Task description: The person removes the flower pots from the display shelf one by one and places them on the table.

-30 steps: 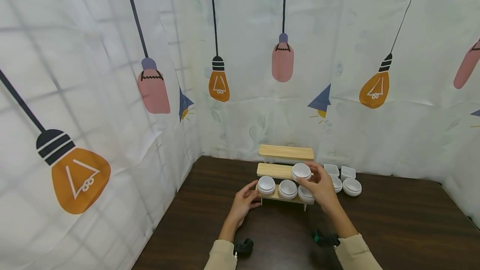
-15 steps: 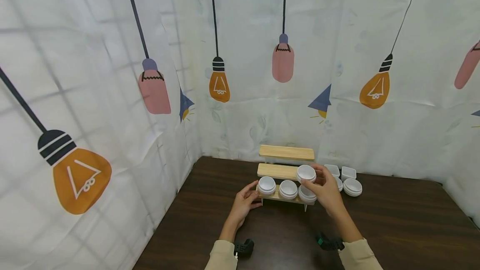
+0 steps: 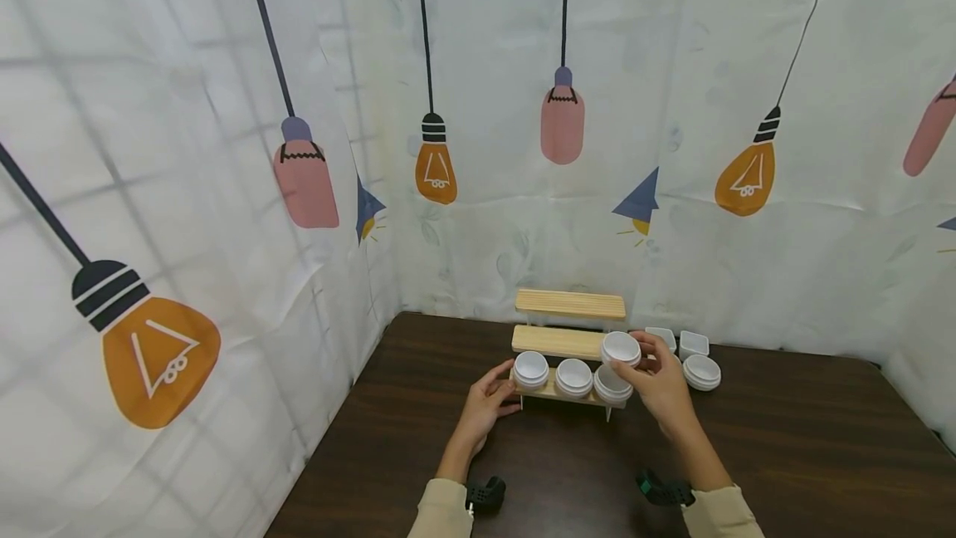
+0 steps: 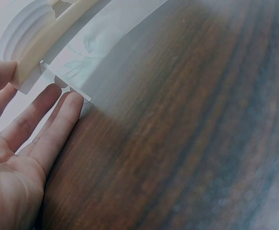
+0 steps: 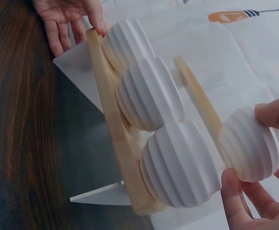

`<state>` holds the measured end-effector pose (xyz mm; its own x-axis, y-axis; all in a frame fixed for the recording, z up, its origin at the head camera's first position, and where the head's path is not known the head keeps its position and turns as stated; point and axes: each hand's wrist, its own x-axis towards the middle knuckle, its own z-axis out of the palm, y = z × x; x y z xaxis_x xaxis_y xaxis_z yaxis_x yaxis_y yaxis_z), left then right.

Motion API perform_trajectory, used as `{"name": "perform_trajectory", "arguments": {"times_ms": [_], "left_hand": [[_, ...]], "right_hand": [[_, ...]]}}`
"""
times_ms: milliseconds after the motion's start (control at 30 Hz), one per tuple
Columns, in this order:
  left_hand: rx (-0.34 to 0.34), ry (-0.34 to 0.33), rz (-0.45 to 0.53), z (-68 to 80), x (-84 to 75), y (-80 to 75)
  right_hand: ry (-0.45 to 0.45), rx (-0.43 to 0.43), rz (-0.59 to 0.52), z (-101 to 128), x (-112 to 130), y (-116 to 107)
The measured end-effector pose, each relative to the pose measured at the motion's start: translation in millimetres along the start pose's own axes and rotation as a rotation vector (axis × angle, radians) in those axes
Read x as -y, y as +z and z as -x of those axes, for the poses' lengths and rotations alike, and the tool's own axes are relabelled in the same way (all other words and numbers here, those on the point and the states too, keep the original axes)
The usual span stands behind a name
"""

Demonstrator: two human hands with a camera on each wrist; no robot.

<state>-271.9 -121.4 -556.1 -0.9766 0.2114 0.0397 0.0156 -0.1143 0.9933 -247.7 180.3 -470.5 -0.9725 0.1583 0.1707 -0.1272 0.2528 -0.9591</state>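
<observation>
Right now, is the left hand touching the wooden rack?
Touching. In the right wrist view the left hand has its fingertips pressed against the end of the wooden rack.

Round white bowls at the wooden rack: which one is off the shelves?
The bowl pinched in the right hand, at the middle shelf's right end. The other three sit on the bottom shelf.

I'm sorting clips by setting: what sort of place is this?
Probably a staged tabletop booth, not a kitchen: printed lightbulb curtains enclose a dark wooden table holding only a tiered wooden rack and white bowls.
</observation>
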Motion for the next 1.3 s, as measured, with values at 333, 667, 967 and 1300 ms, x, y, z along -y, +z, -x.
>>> {"name": "perform_trajectory", "arguments": {"times_ms": [333, 667, 967, 1300], "left_hand": [[-0.001, 0.002, 0.002, -0.7, -1.2, -0.4], [0.0, 0.003, 0.002, -0.7, -0.7, -1.1], [0.0, 0.0, 0.006, -0.1, 0.6, -0.7], [-0.003, -0.003, -0.005, -2.1, 2.0, -0.8]], "right_hand": [[-0.003, -0.027, 0.023, 3, -8, -10], [0.023, -0.053, -0.002, 8, -11, -17], [0.044, -0.084, -0.014, 10, -18, -21], [0.042, -0.122, 0.001, 11, -23, -29]]}}
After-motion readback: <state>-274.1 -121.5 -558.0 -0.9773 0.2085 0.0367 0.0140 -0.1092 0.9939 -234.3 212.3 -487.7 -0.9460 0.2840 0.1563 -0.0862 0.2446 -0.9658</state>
